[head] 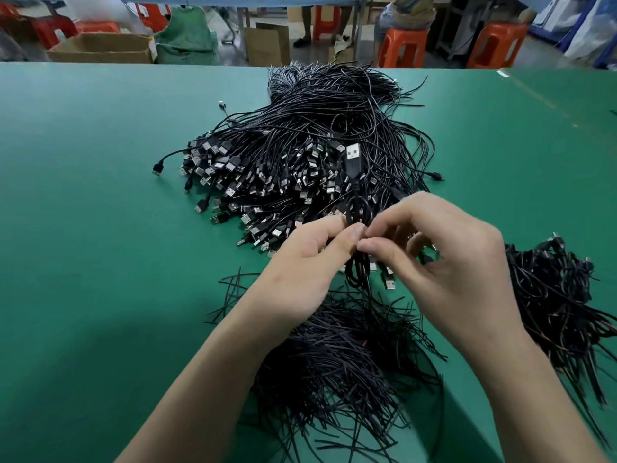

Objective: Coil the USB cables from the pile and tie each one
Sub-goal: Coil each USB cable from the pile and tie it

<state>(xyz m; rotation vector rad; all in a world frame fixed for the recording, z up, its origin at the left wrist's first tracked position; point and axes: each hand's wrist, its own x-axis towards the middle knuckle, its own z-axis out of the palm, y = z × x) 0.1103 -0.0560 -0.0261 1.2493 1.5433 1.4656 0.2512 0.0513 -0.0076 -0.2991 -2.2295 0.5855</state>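
Before the black USB-cable pile [283, 162], a coiled black cable [354, 168] is pinched by left hand [300, 262] and right hand [450, 262], presumably bunched for tying.

I see a plain green table [100, 195]. The pile of cables [317, 135] is black, with silver plugs [230, 192]. The coiled cable [356, 208] is black too, and so are the ties [334, 355]. The black bundles [551, 295] show a few red strands. Behind are orange stools [404, 45] and brown boxes [100, 48].
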